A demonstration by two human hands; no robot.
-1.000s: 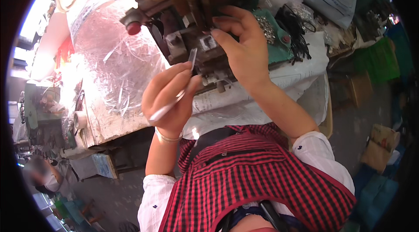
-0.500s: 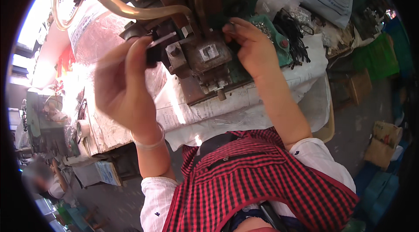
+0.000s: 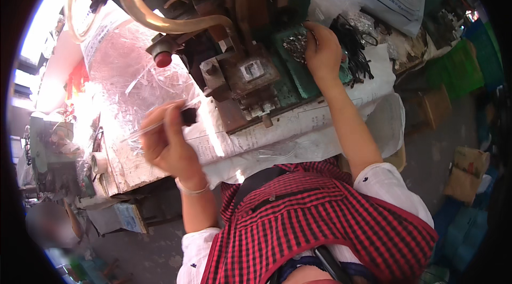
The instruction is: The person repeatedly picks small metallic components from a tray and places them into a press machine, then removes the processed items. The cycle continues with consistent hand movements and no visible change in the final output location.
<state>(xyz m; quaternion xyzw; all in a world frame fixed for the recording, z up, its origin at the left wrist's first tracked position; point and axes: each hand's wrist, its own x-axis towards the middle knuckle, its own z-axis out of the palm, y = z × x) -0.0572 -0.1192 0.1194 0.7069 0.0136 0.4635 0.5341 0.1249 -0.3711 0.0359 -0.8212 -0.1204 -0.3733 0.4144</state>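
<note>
In the head view, at nine o'clock, the left hand [image 3: 170, 142] held a slim pale stick [image 3: 143, 131], a dark piece [image 3: 189, 116] beside its thumb. Toward one o'clock, the right hand [image 3: 324, 52] curled over small metal parts [image 3: 293, 46] in a green tray [image 3: 305, 85]; whether its fingers gripped any was hidden. The machine [image 3: 261, 12] stood at twelve.

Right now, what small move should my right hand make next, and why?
I'd probably pinch one of the metal parts from the green tray: your right hand is at the tray with its fingers beside the pile, while your left hand holds a thin tool clear of the machine.
</note>
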